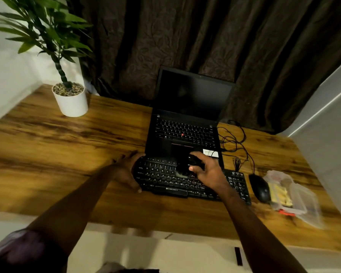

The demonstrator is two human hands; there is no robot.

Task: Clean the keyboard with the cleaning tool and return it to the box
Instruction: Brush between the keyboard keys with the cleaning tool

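A black external keyboard (pixel 165 180) lies on the wooden desk in front of an open laptop. My left hand (pixel 127 170) grips the keyboard's left end, fingers wrapped round its edge. My right hand (pixel 207 170) is over the middle of the keys, closed on a black cleaning brush (pixel 187 166) whose bristles press down on the keys. A clear plastic box (pixel 295 196) with its lid open lies at the right end of the desk; yellow and red items show inside it.
The black laptop (pixel 185 123) stands open with a dark screen just behind the keyboard. A black mouse (pixel 261 188) and tangled cables (pixel 234 142) lie right of it. A potted plant (pixel 71 99) stands at the back left. Dark curtains hang behind the desk (pixel 57 154).
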